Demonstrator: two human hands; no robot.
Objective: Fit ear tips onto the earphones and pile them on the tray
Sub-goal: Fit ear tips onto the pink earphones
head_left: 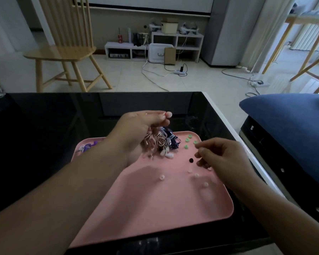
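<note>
While your left hand (145, 126) grips a tangle of earphones (160, 142) above the pink tray (155, 208), your right hand (221, 155) pinches a green ear tip (195, 143) — fitting appears underway; next, seat it on a bud.

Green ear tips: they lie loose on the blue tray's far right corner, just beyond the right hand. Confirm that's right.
One detail is wrong: the tray is pink, not blue, as the head view shows. The green ear tips do lie loose on its far right corner, just beyond the right hand.
</note>
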